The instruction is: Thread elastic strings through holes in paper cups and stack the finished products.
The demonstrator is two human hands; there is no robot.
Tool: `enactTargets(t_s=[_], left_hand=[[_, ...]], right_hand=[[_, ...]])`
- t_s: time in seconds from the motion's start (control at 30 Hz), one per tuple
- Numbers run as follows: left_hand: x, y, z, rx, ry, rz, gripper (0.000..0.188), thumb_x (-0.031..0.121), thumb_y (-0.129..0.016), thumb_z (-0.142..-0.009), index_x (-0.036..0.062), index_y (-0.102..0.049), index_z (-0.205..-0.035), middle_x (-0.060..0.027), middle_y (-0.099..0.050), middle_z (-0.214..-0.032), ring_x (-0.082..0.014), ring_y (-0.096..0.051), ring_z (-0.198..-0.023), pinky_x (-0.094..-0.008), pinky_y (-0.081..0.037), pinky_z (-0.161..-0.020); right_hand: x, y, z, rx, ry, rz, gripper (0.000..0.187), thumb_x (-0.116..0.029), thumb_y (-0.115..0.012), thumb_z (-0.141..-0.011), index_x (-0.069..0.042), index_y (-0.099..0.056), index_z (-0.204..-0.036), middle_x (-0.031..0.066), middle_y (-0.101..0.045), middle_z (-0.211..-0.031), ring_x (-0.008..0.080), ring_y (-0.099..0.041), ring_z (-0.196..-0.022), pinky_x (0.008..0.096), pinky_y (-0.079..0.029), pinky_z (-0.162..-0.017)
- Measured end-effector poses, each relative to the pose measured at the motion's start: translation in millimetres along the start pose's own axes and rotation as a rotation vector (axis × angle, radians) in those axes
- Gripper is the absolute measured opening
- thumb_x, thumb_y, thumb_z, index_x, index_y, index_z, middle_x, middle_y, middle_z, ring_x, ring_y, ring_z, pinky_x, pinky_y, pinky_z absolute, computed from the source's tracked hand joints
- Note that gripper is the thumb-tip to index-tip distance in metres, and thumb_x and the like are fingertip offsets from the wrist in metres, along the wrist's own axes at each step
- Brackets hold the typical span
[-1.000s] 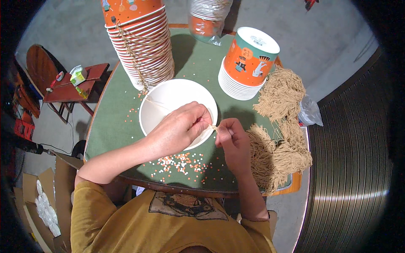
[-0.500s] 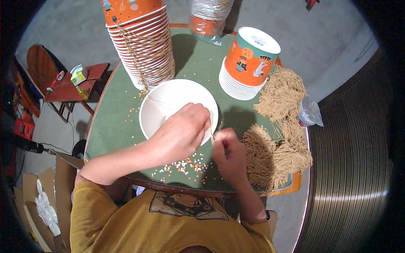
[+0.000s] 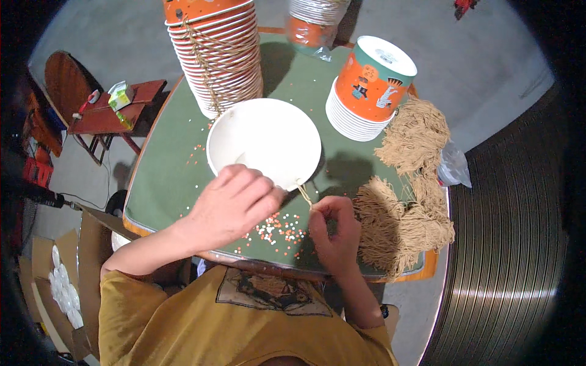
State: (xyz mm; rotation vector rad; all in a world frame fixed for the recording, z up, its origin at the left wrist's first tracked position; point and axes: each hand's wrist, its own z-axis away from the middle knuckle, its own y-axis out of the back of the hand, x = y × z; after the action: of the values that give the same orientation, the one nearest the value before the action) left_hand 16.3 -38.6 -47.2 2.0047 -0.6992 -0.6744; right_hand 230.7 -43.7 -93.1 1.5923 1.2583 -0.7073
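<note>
A white paper bucket [image 3: 278, 137] stands on the green tabletop in front of me, its open mouth toward me. My left hand [image 3: 235, 204] is closed on its near rim, fingers curled over the edge. A tan cord [image 3: 304, 194] comes from the rim's near right side, and my right hand [image 3: 336, 235] pinches it between thumb and forefinger. Right of that hand lie loose bundles of tan cord [image 3: 378, 226]. Orange and white paper dots [image 3: 278, 230] are scattered below the bucket.
A tall stack of orange-and-white buckets with cord handles [image 3: 223, 67] rises at the back left. Upside-down nested buckets [image 3: 369, 91] stand at the back right, near a plastic-wrapped stack [image 3: 312, 27]. A cardboard box [image 3: 91, 274] sits left of the table [image 3: 162, 177].
My left hand has moved from over the bucket's right side down to its near rim. The cord now shows stretched between the rim and my right hand, which stays nearly in place.
</note>
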Motion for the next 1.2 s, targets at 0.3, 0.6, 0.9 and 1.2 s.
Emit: enactTargets(t_s=[0.3, 0.6, 0.9, 1.2], left_hand=[[17.4, -17.2, 39.5, 0.334, 0.751, 0.471, 0.015, 0.003, -0.064, -0.079, 0.0019, -0.053, -0.09, -0.0132, -0.051, -0.086, -0.0309, -0.051, -0.082, -0.0374, -0.043, -0.071], [46.3, -38.1, 14.2, 0.18, 1.067, 1.69, 0.025, 0.022, -0.049, -0.098, -0.0001, -0.059, -0.097, -0.0007, -0.06, -0.09, -0.0067, -0.053, -0.087, -0.0232, -0.044, -0.079], [43.7, -27.9, 15.3, 0.39, 1.183, 1.955, 0.02, 0.018, -0.049, -0.098, 0.0014, -0.059, -0.094, -0.0001, -0.058, -0.086, -0.0067, -0.048, -0.075, -0.0218, -0.042, -0.072], [31.0, -36.7, 15.1, 0.42, 1.122, 1.977, 0.02, 0.021, -0.051, -0.097, 0.003, -0.057, -0.094, -0.0002, -0.055, -0.079, -0.0076, -0.051, -0.073, -0.0225, -0.045, -0.07]], right_hand=[[0.7, -27.3, 8.3, -0.14, 0.305, 0.124, 0.018, 0.001, -0.061, -0.081, -0.005, -0.052, -0.095, 0.0081, -0.058, -0.078, 0.0207, -0.056, -0.065, 0.0319, -0.047, -0.061], [-9.7, -38.7, 6.4, -0.142, 0.368, 0.402, 0.004, -0.006, -0.058, -0.08, -0.004, -0.057, -0.084, 0.0138, -0.062, -0.08, 0.0328, -0.06, -0.074, 0.0432, -0.052, -0.064], [-10.7, -35.0, 6.2, -0.256, 0.492, 0.186, 0.025, 0.004, -0.056, -0.073, -0.007, -0.05, -0.094, 0.0109, -0.06, -0.078, 0.0321, -0.056, -0.07, 0.0415, -0.048, -0.061], [-13.3, -50.1, 4.2, -0.148, 0.153, 0.176, 0.022, -0.003, -0.065, -0.08, -0.008, -0.054, -0.099, 0.008, -0.06, -0.075, 0.025, -0.062, -0.064, 0.0361, -0.05, -0.058]])
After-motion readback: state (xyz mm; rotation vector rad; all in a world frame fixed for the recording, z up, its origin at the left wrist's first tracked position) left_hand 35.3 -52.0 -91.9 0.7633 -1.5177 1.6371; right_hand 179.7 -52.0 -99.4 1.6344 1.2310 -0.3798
